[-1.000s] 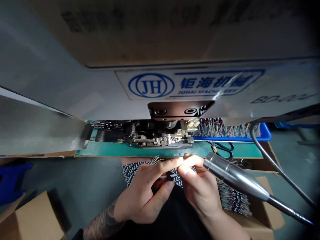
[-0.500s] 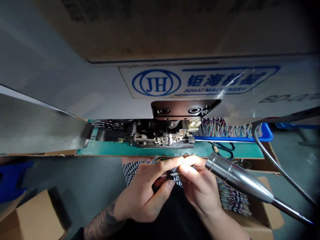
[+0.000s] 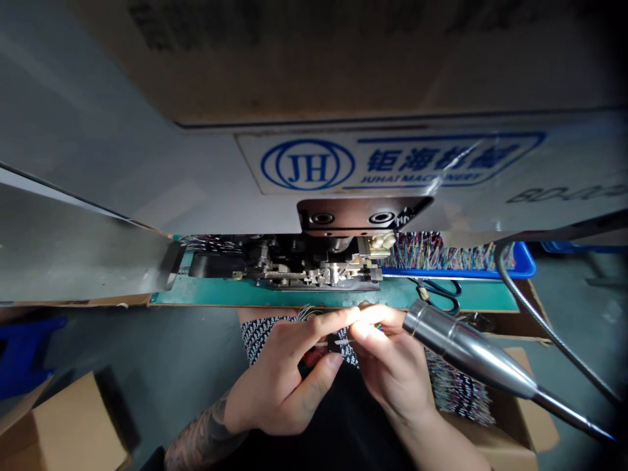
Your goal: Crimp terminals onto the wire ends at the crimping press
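My left hand [image 3: 289,373] and my right hand [image 3: 390,360] meet below the front edge of the green bench [image 3: 220,293]. Both are closed, with fingertips touching under a bright light. A thin white cable [image 3: 343,342] runs between them, and a little green wire end shows at my right fingertips. Coloured wires [image 3: 308,313] stick out behind my left hand. The cable's grip inside my left fingers is partly hidden. Just right of my right hand is the metal lamp head [image 3: 466,353].
A machine [image 3: 196,170] with a metal mechanism [image 3: 324,273] stands ahead. Behind right is a blue tray [image 3: 526,260] of wires. Black-handled scissors [image 3: 444,294] lie on the bench. Cardboard boxes [image 3: 73,425] and a blue stool [image 3: 29,353] are lower down.
My right fingertips have shifted very slightly, and the green wire end shows a little more. My left hand keeps nearly the same place.
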### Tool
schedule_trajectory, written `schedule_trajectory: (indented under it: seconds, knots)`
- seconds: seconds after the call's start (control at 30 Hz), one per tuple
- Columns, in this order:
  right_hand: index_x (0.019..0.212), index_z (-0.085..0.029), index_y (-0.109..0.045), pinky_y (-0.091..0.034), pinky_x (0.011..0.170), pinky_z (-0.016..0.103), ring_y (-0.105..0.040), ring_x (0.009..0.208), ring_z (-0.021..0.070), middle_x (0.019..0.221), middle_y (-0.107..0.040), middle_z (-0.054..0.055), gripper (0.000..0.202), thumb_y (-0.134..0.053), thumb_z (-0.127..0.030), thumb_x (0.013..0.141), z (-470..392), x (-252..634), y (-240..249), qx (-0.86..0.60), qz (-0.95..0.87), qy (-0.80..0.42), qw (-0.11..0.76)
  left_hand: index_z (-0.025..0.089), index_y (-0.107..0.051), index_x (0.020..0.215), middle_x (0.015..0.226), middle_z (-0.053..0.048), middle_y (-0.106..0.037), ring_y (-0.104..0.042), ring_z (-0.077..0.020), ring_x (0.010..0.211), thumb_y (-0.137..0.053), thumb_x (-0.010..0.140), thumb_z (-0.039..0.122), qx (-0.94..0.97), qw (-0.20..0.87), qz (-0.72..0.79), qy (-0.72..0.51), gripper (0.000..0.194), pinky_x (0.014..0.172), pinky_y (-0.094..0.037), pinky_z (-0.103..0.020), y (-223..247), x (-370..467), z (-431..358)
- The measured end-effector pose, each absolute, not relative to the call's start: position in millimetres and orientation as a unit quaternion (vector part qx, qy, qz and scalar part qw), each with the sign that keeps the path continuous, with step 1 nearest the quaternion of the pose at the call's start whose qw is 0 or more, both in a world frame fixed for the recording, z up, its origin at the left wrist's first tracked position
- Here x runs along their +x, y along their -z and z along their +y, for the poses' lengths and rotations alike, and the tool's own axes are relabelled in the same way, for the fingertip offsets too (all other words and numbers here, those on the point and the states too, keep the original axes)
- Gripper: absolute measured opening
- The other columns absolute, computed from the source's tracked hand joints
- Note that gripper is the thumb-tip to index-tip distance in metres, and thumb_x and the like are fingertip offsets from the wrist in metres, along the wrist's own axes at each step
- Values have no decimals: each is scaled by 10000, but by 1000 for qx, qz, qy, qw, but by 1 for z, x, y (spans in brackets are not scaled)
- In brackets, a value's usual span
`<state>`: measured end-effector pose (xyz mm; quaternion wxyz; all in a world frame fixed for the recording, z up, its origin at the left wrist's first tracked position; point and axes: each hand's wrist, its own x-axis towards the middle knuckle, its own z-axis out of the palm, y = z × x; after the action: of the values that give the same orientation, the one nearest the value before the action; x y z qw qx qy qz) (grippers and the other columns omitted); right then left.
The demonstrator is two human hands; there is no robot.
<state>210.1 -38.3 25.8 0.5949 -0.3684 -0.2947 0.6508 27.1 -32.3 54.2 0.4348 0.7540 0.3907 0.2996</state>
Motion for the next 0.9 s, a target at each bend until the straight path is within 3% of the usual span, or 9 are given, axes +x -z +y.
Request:
schedule_trajectory:
  seconds: [0.17, 0.23, 0.3, 0.37, 0.43, 0.53, 0.63, 0.77, 0.9]
  knots:
    - [925, -274, -849, -517, 751, 303, -655, 774, 155, 864, -756, -13, 51, -816, -267, 964, -40, 214, -21, -405, -323, -630, 578, 329, -401, 1654, 1268, -56, -741, -707, -239, 1066, -652, 1005, 306, 747, 414, 436, -284, 696, 974, -581, -399, -53, 23, -30]
    - [929, -273, -852, -520, 774, 313, -661, 795, 165, 858, -753, -4, 61, -813, -244, 967, -39, 216, -18, -429, -361, -610, 561, 274, -537, 1547, 1309, -76, -733, -683, -264, 1171, -670, 1000, 314, 748, 405, 436, -293, 564, 1065, -536, -439, -52, 24, -27]
    - [923, -269, -856, -534, 780, 328, -675, 797, 179, 852, -763, 11, 61, -821, -233, 957, -39, 217, -17, -442, -390, -594, 548, 234, -690, 1289, 1200, -61, -768, -696, -241, 1116, -663, 1007, 249, 748, 397, 428, -314, 284, 1042, -527, -425, -51, 26, -24]
    - [916, -266, -865, -550, 763, 330, -690, 807, 192, 881, -781, 33, 45, -837, -241, 941, -38, 216, -17, -456, -396, -580, 546, 218, -728, 1089, 1045, -29, -787, -711, -200, 983, -668, 1003, 197, 736, 395, 439, -331, 107, 948, -539, -380, -50, 29, -22]
    - [968, -272, -876, -527, 667, 291, -663, 745, 170, 859, -767, 37, 52, -830, -286, 948, -37, 215, -18, -464, -377, -584, 550, 223, -750, 1066, 985, -11, -795, -722, -178, 914, -685, 997, 193, 710, 408, 465, -335, 100, 884, -543, -346, -51, 31, -22]
    - [1074, -259, -875, -356, 468, 222, -477, 533, 106, 658, -629, -1, 266, -732, -470, 998, -33, 215, -20, -410, -327, -627, 576, 236, -778, 1084, 1012, -15, -816, -743, -178, 904, -674, 1000, 219, 669, 460, 481, -332, 134, 837, -553, -322, -51, 31, -24]
    - [997, -232, -877, -241, 407, 192, -336, 440, 64, 560, -541, -32, 322, -712, -508, 988, -28, 218, -19, -359, -289, -684, 565, 225, -783, 1049, 964, -23, -809, -728, -176, 846, -658, 1007, 264, 632, 521, 478, -319, 137, 767, -540, -310, -49, 28, -24]
    - [915, -211, -865, -230, 408, 163, -347, 427, 37, 564, -589, -30, 163, -835, -371, 919, -25, 223, -10, -382, -303, -735, 472, 204, -777, 991, 903, -36, -779, -690, -180, 814, -653, 1001, 318, 610, 561, 470, -305, 169, 759, -511, -324, -44, 26, -21]
    - [936, -185, -866, -236, 403, 175, -356, 417, 42, 588, -643, 1, 254, -812, -433, 920, -23, 227, -5, -350, -327, -751, 455, 181, -766, 945, 816, -34, -727, -622, -166, 740, -638, 984, 334, 608, 569, 472, -291, 204, 708, -468, -317, -44, 27, -18]
